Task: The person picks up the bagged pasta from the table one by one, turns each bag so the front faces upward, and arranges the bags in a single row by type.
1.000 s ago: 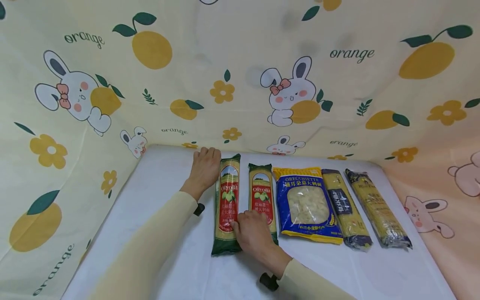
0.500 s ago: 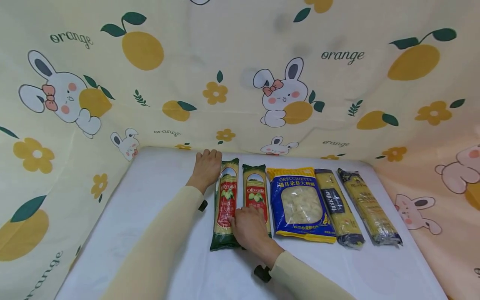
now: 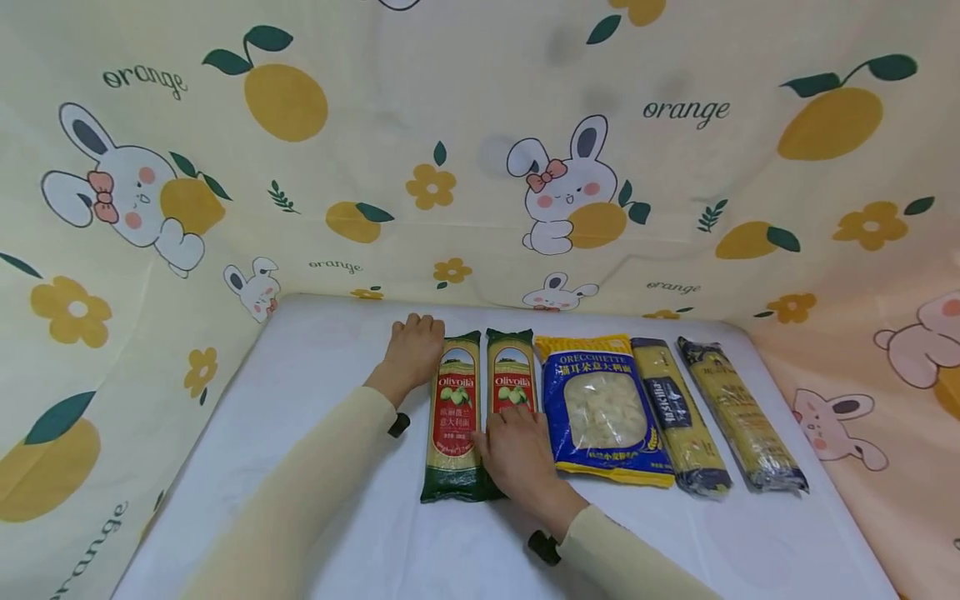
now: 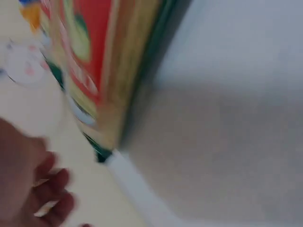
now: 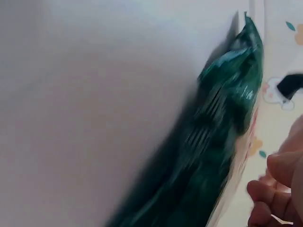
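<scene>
Two green-and-gold Olivoila pasta packs lie side by side, a left pack [image 3: 454,408] and a right pack [image 3: 512,367]. My left hand [image 3: 411,354] is at the upper left edge of the left pack. In the left wrist view its loosely bent fingers [image 4: 54,189] are apart from the blurred pack [image 4: 94,42]. My right hand [image 3: 517,446] overlaps the lower half of the right pack and hides it. The right wrist view shows its bent fingers [image 5: 267,194] beside a wrapper's dark green end [image 5: 203,127], with nothing gripped.
To the right lie a blue-and-yellow orecchiette bag [image 3: 603,408], a spaghetti pack with a dark blue label [image 3: 678,417] and another long pasta pack [image 3: 742,417]. All rest on a white table [image 3: 300,358]. A printed curtain [image 3: 465,125] borders the back and sides.
Over the last half second, the left pack's top end has come down towards me, level with the right pack's. My left hand has come slightly nearer; my right hand has shifted a little to the right.
</scene>
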`<state>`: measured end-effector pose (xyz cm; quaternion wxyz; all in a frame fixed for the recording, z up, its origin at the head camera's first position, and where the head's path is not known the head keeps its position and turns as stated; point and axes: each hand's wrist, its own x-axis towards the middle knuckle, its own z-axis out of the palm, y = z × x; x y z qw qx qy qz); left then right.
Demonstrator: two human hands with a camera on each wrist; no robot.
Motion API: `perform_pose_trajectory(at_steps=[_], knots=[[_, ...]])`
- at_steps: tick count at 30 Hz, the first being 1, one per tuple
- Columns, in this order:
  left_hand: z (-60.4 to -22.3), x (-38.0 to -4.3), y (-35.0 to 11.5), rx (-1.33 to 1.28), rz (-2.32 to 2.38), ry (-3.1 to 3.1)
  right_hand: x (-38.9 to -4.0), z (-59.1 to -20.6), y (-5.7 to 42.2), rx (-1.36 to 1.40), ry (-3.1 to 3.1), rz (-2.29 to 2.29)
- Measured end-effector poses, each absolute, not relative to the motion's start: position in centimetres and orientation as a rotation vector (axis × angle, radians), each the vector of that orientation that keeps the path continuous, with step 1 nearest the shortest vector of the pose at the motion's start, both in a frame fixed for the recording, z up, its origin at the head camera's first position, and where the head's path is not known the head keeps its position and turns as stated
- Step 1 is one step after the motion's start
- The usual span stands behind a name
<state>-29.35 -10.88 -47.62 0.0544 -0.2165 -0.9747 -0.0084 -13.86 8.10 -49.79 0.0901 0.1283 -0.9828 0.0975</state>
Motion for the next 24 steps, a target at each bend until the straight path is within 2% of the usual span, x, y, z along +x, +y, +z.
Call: perform_pose_trajectory(at_steps=[8,11,16,24], knots=[[-48.4,-19.9,-10.3,-0.869,-0.157,-3.156,-13.1,-50.8,11.3,0.451,-2.878,-0.049],[-49.7,-17.7,-10.6,-0.920,-0.208,-3.201,-13.0,-51.0,11.5,0.482,-2.859,-0.074],[-51.4,-17.6,-11.5,-0.991,-0.142,-3.166,-13.0,-51.1,11.3,0.484,-2.846,-0.054],[-51.1,-19.0,-12.0,-1.049,-0.152,-3.196,-13.2,-51.4,11.3,0.466,-2.866,-0.040]])
